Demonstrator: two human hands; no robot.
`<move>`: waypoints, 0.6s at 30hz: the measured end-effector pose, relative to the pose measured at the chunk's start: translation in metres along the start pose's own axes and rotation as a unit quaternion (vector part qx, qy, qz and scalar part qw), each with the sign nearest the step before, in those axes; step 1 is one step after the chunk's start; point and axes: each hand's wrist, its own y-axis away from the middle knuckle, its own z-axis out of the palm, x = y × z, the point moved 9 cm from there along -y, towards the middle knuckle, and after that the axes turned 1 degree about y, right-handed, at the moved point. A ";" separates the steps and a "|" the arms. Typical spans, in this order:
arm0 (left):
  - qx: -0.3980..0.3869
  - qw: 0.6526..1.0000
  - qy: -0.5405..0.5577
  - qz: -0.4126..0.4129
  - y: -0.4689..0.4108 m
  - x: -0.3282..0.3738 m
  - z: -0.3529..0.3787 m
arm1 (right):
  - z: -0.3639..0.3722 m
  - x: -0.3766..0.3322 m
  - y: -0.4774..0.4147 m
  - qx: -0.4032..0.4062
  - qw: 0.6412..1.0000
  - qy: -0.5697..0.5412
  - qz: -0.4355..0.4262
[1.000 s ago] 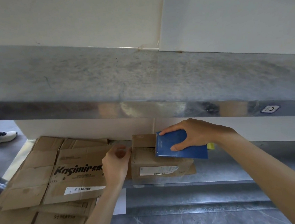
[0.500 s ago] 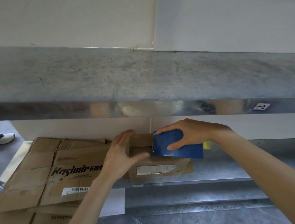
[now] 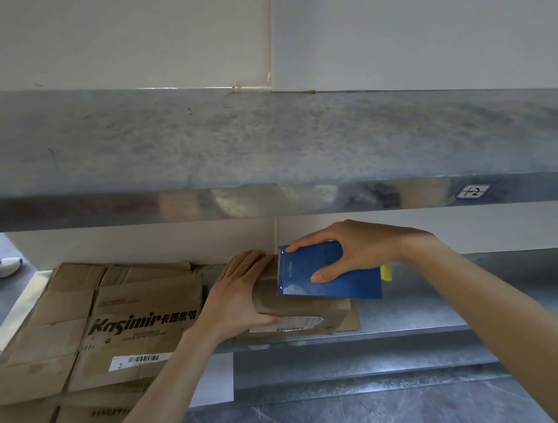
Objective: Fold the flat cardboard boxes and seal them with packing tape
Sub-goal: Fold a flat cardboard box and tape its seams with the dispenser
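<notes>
2 hands, 1 small box (image 3: pixel 300 310)
Your left hand (image 3: pixel 241 295) clasps its end; your right hand (image 3: pixel 351 248) holds the blue tape dispenser (image 3: pixel 338 283) (resting on top).

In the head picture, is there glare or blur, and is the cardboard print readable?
Head view: smeared reflections on the steel shelf edge; pale sheen on the blue tape dispenser in the right hand; flat cardboard sharp, Kasimir print readable; left hand on the small box unblurred.
</notes>
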 end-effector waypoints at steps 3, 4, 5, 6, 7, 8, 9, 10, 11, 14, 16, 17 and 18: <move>-0.008 1.000 0.010 -0.001 0.001 0.002 -0.002 | 0.002 0.002 0.004 -0.003 1.000 -0.011 -0.003; -0.011 1.000 0.011 -0.004 0.000 0.002 -0.002 | 0.002 0.002 0.005 -0.003 1.000 -0.011 -0.005; -0.015 1.000 0.011 -0.009 0.000 0.001 -0.001 | 0.002 0.003 0.006 -0.004 1.000 -0.011 -0.005; -0.017 1.000 0.012 -0.012 0.000 0.000 -0.001 | 0.003 0.003 0.007 -0.003 1.000 -0.012 -0.006; -0.017 1.000 0.013 -0.015 0.000 -0.001 -0.001 | 0.002 0.005 0.008 -0.002 1.000 -0.013 -0.007; -0.015 1.000 0.012 -0.015 0.001 -0.002 -0.002 | 0.002 0.006 0.009 -0.002 1.000 -0.013 -0.008; -0.016 1.000 0.008 -0.016 0.002 -0.003 -0.003 | 0.002 0.009 0.011 -0.003 1.000 -0.010 -0.008; -0.019 1.000 0.002 -0.019 0.003 -0.003 -0.003 | 0.001 0.013 0.014 -0.004 1.000 -0.005 -0.006; -0.022 1.000 -0.003 -0.022 0.003 -0.004 -0.003 | 0.000 0.018 0.018 -0.005 1.000 -0.004 -0.002; -0.036 0.999 -0.022 -0.023 0.003 -0.004 0.000 | -0.003 0.036 0.031 -0.006 1.000 -0.014 0.010; -0.044 0.998 -0.026 -0.026 0.002 -0.005 0.002 | -0.005 0.045 0.040 0.000 1.000 -0.018 0.013; -0.046 0.998 -0.027 -0.027 0.002 -0.005 0.002 | -0.007 0.049 0.044 0.003 1.000 -0.021 0.015; -0.047 0.998 -0.028 -0.027 0.003 -0.006 0.003 | -0.008 0.052 0.048 0.006 0.999 -0.027 0.017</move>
